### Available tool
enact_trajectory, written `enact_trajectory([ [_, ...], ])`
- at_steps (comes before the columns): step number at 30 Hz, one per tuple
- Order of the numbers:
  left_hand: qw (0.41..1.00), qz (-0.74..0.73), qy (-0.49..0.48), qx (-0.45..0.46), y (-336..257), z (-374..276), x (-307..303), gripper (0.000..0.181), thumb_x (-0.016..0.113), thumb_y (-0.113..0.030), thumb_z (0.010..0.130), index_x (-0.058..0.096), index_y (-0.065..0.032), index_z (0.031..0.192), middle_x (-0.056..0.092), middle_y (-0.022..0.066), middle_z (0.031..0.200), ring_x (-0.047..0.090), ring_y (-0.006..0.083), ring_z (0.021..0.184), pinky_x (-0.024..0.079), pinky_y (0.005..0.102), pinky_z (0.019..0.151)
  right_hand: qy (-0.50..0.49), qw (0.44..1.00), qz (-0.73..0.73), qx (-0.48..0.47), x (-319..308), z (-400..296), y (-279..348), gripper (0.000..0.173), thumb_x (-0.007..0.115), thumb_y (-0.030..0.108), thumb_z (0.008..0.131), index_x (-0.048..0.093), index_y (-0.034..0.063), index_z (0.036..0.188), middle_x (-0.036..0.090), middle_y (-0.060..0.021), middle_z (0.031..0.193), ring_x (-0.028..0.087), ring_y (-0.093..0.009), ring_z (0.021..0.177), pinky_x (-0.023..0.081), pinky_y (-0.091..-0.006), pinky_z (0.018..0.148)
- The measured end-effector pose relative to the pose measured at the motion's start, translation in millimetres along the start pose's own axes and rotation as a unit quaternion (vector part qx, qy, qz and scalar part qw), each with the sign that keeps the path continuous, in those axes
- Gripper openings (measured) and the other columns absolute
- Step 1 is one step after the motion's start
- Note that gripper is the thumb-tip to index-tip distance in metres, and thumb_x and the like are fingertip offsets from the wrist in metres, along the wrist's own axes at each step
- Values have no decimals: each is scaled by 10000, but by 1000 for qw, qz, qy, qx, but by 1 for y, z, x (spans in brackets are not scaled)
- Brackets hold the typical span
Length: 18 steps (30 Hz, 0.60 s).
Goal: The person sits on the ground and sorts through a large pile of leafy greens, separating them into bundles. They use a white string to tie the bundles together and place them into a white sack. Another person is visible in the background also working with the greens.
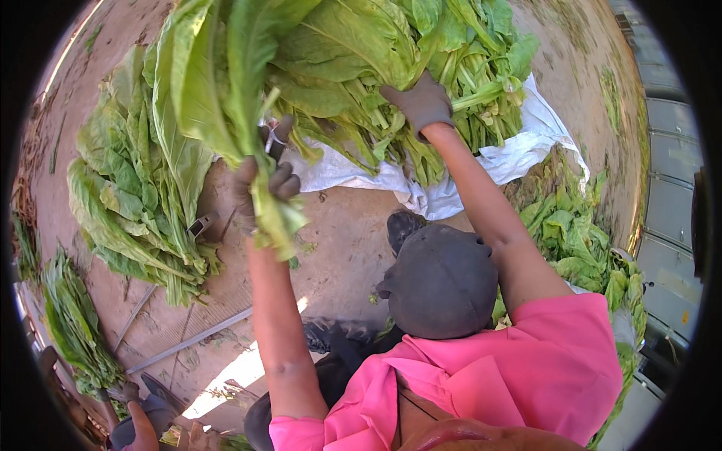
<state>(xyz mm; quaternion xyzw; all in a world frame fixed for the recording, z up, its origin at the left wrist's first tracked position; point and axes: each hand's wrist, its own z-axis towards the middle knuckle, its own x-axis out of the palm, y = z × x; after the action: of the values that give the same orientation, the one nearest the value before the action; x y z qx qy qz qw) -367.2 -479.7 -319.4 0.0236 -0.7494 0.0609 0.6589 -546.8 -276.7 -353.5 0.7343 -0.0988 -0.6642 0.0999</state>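
Observation:
In a dark glove, my left hand is closed around the stem ends of a bunch of large green leaves, which look like tobacco. The blades fan upward from it. My right hand, also gloved, reaches into a big leaf pile at the top; its thumb shows, but leaves hide most fingers, so its grip is unclear. The pile lies on a white woven sheet. Just above my left hand is a dark thing with a white strip, mostly hidden.
Another leaf heap lies at left, beside a square metal tube end. Metal bars cross the floor. At lower left, another person's hand is at a leaf bundle. More leaves and grey panels are at right.

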Motion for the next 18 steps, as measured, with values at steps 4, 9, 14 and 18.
enact_trajectory([
  [4,966,183,-181,-31,4,-12,-72,449,581,-189,747,422,-13,1128,543,153,1010,561,159,581,507,267,461,64,997,-41,0,-10,3,11,658,629,420,612,478,-40,1058,547,-230,996,517,-347,956,417,-399,808],
  [9,967,158,-173,-98,11,-8,-56,443,544,-242,768,435,-13,1132,593,111,756,564,181,568,508,319,506,126,960,220,-118,-55,9,-1,392,637,196,636,534,-53,920,590,-167,806,567,-235,689,448,-308,642],
  [14,972,166,-154,-61,23,-1,-62,518,584,-262,744,411,4,1153,569,122,874,573,201,644,513,315,567,31,941,293,-164,-67,-31,34,308,611,150,666,519,-32,896,578,-155,771,552,-224,670,442,-290,633],
  [18,968,193,-153,-58,33,3,-55,536,618,-292,722,451,23,1121,585,112,853,581,209,679,514,319,612,74,942,163,-283,-51,-68,67,391,626,200,672,455,7,965,539,-184,831,547,-300,716,438,-380,639],
])
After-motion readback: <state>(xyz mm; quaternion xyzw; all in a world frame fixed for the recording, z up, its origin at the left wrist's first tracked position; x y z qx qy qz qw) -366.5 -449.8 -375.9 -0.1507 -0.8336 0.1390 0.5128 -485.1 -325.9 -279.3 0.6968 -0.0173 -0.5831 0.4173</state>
